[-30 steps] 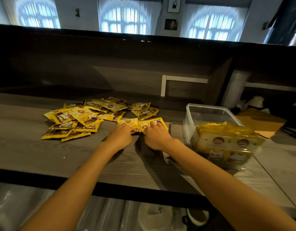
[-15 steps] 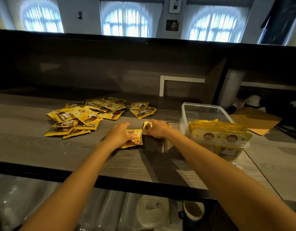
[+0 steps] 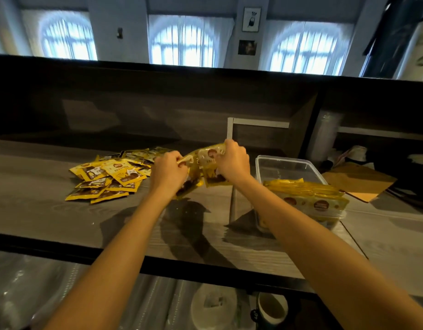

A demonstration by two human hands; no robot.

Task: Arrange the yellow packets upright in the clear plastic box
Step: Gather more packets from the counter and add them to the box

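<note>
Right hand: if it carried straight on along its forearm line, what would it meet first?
Apart from the packets in its grip, probably the dark back panel. The right hand aims away and slightly left, seemingly clear of the left hand and the loose pile, though depth is unclear.

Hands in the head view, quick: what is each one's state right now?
Left hand: closed, gripping yellow foil packets held up between both hands.
Right hand: closed, gripping the yellow foil packets too.
</note>
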